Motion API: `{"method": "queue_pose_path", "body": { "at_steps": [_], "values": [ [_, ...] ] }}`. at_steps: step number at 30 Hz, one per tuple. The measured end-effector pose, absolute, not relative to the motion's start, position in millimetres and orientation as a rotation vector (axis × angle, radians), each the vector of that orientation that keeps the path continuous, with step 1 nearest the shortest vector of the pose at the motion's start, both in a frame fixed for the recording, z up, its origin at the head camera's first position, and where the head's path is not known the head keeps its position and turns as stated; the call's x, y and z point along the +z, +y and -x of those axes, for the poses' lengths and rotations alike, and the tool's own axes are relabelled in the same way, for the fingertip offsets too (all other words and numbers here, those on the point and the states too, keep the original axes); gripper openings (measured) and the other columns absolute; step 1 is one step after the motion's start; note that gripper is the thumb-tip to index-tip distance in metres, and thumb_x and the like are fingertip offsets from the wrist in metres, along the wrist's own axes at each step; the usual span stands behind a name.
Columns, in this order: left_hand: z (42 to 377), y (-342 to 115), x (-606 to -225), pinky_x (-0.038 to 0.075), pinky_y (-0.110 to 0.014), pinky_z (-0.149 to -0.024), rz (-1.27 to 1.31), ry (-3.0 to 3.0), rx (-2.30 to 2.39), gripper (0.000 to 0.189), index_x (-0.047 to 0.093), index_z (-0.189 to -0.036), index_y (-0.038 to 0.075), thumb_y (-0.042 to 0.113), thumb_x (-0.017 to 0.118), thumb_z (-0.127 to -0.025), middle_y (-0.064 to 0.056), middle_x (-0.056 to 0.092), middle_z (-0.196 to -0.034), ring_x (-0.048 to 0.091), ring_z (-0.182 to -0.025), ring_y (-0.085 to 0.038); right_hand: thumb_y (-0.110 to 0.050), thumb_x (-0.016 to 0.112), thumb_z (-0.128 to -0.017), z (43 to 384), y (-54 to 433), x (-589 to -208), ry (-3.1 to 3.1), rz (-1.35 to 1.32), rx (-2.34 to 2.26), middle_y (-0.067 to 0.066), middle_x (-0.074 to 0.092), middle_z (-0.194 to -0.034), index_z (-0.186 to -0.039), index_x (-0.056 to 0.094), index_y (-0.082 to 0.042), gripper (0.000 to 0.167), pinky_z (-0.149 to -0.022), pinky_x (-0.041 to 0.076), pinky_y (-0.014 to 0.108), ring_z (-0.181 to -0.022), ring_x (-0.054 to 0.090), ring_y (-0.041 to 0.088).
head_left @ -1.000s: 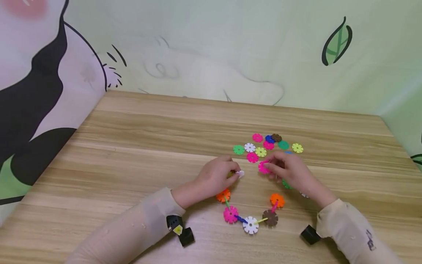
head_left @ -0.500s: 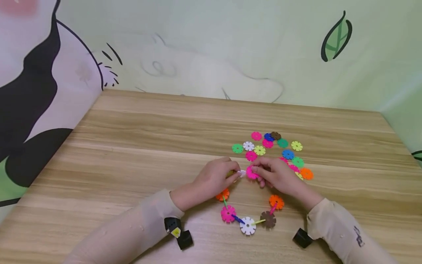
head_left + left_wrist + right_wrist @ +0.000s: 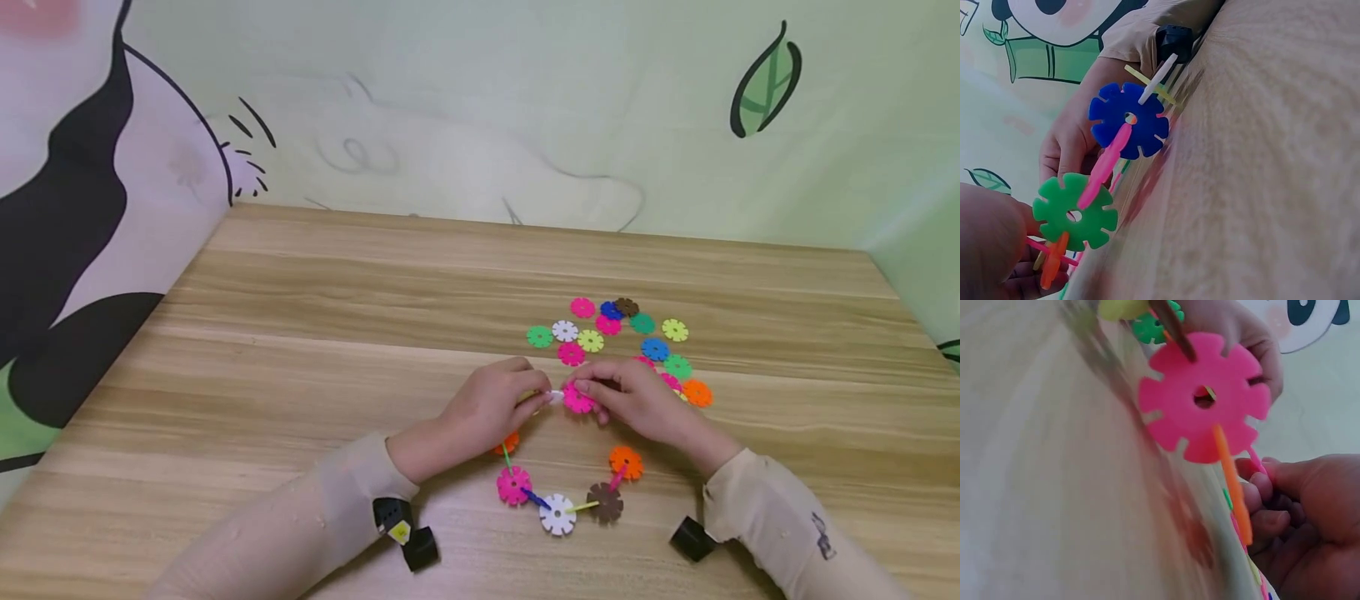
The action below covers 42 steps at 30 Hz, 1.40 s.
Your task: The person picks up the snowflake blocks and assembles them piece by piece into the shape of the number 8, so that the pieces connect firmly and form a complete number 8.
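Observation:
My left hand (image 3: 491, 404) pinches a white interlocking disc (image 3: 555, 397), seen nearly edge-on, with a bit of yellow showing behind the fingers. Facing it, my right hand (image 3: 641, 396) pinches a pink interlocking disc (image 3: 578, 398), its edge right at the white one. Below the hands curves a chain of notched discs: an orange disc (image 3: 509, 442) partly behind the left hand, then pink (image 3: 513, 486), white (image 3: 557, 515), brown (image 3: 606, 503) and another orange disc (image 3: 626, 462). Between them stand edge-on discs, such as a blue link (image 3: 1129, 120) and a green link (image 3: 1075, 211) in the left wrist view.
Several loose discs lie beyond the hands on the wooden table (image 3: 337, 317), among them a green disc (image 3: 540, 337), a blue disc (image 3: 655, 349) and an orange disc (image 3: 697, 393). A painted wall (image 3: 450, 108) rises behind the table's far edge.
My right hand has moved left with the pink disc, up to the white disc in the left hand, uncovering loose discs behind it. The left hand has stayed almost in place.

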<state>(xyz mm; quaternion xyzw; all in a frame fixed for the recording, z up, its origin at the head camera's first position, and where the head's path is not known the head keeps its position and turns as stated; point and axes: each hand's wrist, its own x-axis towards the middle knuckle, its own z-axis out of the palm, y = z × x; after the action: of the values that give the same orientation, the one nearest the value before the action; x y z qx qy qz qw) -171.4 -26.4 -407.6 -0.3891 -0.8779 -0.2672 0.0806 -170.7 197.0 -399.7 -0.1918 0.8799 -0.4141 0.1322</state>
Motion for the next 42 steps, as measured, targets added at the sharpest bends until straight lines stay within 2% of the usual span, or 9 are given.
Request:
{"method": "queue_pose_path", "body": {
  "at_steps": [15,22,26,31,37,40,42],
  "values": [
    [172,-27,-408,0.052,-0.022,-0.070,1.194,-2.558,-0.859,0.011,0.071,-0.092,0.010,0.017,0.063,-0.093,-0.002,0.068,-0.088,0.064,-0.077,-0.013,-0.012,0.053,-0.098,167,195,-398,2.608,0.506,-1.197,0.003,0.057,-0.066,-0.108,0.068,-0.007,0.019,-0.060,0.046,0.022,-0.059,0.054,0.012],
    [171,-27,-408,0.053,-0.022,-0.072,1.247,-2.531,-0.877,0.010,0.071,-0.093,0.010,0.016,0.063,-0.092,-0.002,0.068,-0.089,0.064,-0.079,-0.012,-0.011,0.053,-0.098,167,195,-401,2.558,0.537,-1.258,0.006,0.061,-0.074,-0.107,0.068,-0.005,0.019,-0.061,0.050,0.023,-0.060,0.057,0.012],
    [171,-27,-409,0.053,-0.022,-0.073,1.274,-2.509,-0.886,0.012,0.072,-0.094,0.009,0.016,0.063,-0.093,-0.002,0.069,-0.090,0.065,-0.080,-0.012,-0.010,0.052,-0.098,166,192,-402,2.522,0.544,-1.312,0.007,0.062,-0.077,-0.107,0.068,-0.004,0.019,-0.058,0.049,0.023,-0.060,0.057,0.011],
    [171,-28,-410,0.053,-0.022,-0.071,1.264,-2.515,-0.888,0.011,0.072,-0.092,0.009,0.016,0.064,-0.092,-0.002,0.069,-0.087,0.064,-0.078,-0.011,-0.011,0.052,-0.099,163,186,-404,2.479,0.503,-1.361,0.007,0.061,-0.074,-0.108,0.068,-0.002,0.021,-0.052,0.044,0.021,-0.059,0.054,0.009],
    [170,-26,-406,0.051,-0.023,-0.068,1.172,-2.636,-0.898,0.006,0.068,-0.090,0.008,0.013,0.065,-0.089,-0.003,0.067,-0.083,0.060,-0.072,-0.012,-0.019,0.049,-0.101,164,186,-399,2.682,0.549,-1.181,0.002,0.059,-0.068,-0.113,0.068,-0.007,0.025,-0.057,0.045,0.023,-0.060,0.052,0.011],
    [172,-26,-404,0.051,-0.025,-0.069,1.110,-2.743,-0.914,0.007,0.063,-0.094,0.008,0.013,0.064,-0.089,-0.004,0.066,-0.086,0.059,-0.074,-0.013,-0.020,0.050,-0.100,168,198,-392,2.876,0.526,-1.013,0.003,0.062,-0.076,-0.113,0.068,-0.008,0.025,-0.062,0.045,0.024,-0.067,0.051,0.013],
    [174,-26,-403,0.051,-0.026,-0.068,1.066,-2.826,-0.921,0.014,0.060,-0.102,0.008,0.014,0.063,-0.089,-0.004,0.066,-0.088,0.058,-0.074,-0.014,-0.017,0.053,-0.099,171,212,-388,2.999,0.462,-0.885,0.007,0.063,-0.083,-0.112,0.067,-0.004,0.024,-0.064,0.045,0.027,-0.071,0.051,0.016]
  ]
}}
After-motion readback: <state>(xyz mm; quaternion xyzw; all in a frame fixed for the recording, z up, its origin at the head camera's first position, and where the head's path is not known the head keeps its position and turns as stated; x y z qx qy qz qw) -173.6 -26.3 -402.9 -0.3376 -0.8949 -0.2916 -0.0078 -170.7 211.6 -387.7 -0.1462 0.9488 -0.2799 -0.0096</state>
